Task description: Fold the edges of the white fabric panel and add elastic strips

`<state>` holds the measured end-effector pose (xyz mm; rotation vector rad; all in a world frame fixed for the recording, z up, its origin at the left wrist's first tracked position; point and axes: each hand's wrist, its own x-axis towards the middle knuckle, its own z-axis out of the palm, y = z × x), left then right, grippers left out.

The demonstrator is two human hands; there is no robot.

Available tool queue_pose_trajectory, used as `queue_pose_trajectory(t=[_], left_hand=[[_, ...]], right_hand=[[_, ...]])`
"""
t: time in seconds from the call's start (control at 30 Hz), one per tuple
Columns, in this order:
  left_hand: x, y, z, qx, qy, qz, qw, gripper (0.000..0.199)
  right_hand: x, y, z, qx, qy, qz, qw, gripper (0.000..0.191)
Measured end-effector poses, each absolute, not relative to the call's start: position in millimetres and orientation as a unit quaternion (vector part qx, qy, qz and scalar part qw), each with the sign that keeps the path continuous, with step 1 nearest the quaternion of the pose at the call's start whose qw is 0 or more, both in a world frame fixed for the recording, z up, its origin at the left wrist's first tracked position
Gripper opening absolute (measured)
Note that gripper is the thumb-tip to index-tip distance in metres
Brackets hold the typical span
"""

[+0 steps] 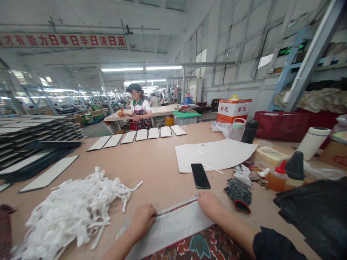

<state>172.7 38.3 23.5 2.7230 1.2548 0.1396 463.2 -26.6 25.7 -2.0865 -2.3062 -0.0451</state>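
L hand [143, 218] on wht strip [177, 224]; long axis near-L to far-R.

A black phone [200, 176] lies near a red-cuffed glove [238, 191] on the desk [151, 162]; a white flask [313, 142] stands beside a dark red bag [282, 125].

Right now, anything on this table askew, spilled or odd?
No spill or damage visible. Untidy, though: strips tangled in a heap left of the left hand, and a crumpled glove near the right hand, unlike the neatly rowed panels.
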Motion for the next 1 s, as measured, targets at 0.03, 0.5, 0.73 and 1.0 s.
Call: queue_pose_trajectory(t=[0.03, 0.5, 0.73, 1.0], left_hand=[[165.4, 39.0, 25.5, 0.899, 0.427, 0.052, 0.078, 0.015], [122.9, 26.7, 6.5, 0.918, 0.39, 0.029, -0.072, 0.012], [92.1, 22.6, 9.6, 0.91, 0.405, 0.045, -0.073, 0.012], [76.8, 1.4, -20.4, 0.883, 0.436, 0.117, -0.129, 0.007]], right_hand=[[446.7, -22.1, 26.6, -0.669, -0.743, -0.013, 0.01, 0.035], [359.5, -15.1, -9.3, -0.48, -0.872, -0.068, 0.07, 0.013], [324.8, -8.7, 20.5, -0.549, -0.836, -0.01, -0.003, 0.022], [254.4, -3.9, -7.7, -0.415, -0.904, -0.045, 0.09, 0.012]])
